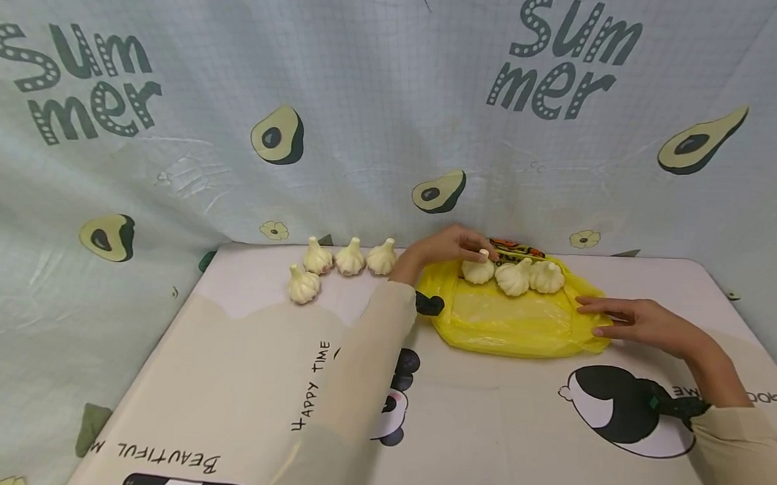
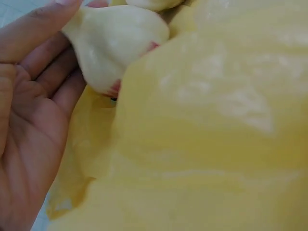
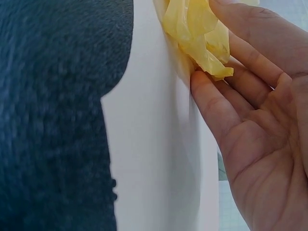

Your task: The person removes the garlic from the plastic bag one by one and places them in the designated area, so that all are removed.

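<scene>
"How would the yellow bag (image 1: pixel 512 322) on the table (image 1: pixel 458 422) handle?"
"Light, soft, probably slippery; take its rim. The right hand (image 1: pixel 653 327) touches its right end; whether those fingers grip, I can't tell."
"The garlic (image 1: pixel 513 277)?"
"Firm, likely light; best held near the neck. The left hand (image 1: pixel 451 243) pinches one."
"Counts?"
"One bag; seven garlics: three along its far side, four left of it."

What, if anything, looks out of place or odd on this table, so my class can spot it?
One garlic bulb on the left of the table sits out of line, nearer the viewer than the row of three bulbs beside it. The printed word BEAUTIFUL also reads upside down. Nothing looks spilled.
</scene>
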`<state>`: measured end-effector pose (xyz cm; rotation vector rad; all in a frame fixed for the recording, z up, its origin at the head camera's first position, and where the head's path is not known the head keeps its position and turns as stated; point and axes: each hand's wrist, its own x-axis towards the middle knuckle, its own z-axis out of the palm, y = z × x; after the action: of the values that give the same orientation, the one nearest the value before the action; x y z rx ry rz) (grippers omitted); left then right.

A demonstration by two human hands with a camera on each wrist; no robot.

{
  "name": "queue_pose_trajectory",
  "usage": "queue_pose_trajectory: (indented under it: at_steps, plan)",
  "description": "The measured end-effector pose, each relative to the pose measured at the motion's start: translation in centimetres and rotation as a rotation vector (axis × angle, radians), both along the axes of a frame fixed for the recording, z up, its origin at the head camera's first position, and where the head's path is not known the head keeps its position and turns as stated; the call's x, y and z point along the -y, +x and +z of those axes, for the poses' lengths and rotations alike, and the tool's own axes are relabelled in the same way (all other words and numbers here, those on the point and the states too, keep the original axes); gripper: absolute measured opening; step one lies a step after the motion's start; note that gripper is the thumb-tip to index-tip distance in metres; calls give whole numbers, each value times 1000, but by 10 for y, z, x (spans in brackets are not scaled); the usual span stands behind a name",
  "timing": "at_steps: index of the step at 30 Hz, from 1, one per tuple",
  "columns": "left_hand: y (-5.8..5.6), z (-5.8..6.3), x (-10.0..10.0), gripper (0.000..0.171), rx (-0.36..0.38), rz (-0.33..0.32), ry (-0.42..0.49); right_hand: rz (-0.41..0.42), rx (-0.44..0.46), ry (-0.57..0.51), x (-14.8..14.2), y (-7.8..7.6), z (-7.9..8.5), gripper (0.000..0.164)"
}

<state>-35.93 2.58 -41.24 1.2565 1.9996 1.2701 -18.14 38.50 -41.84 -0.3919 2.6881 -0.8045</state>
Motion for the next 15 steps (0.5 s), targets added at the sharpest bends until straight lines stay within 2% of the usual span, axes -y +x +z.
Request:
queue_pose_trajectory:
  at_steps: [5, 9, 15]
  plan:
    - [2, -3, 2, 23, -56, 24, 24, 1, 10, -30, 0, 0, -1, 52]
    - [5, -3, 4, 22, -80, 16, 47, 3, 16, -42, 0, 0, -2, 51]
    - [16, 4, 14, 26, -72, 37, 75, 4, 8, -19, -2, -1, -1, 51]
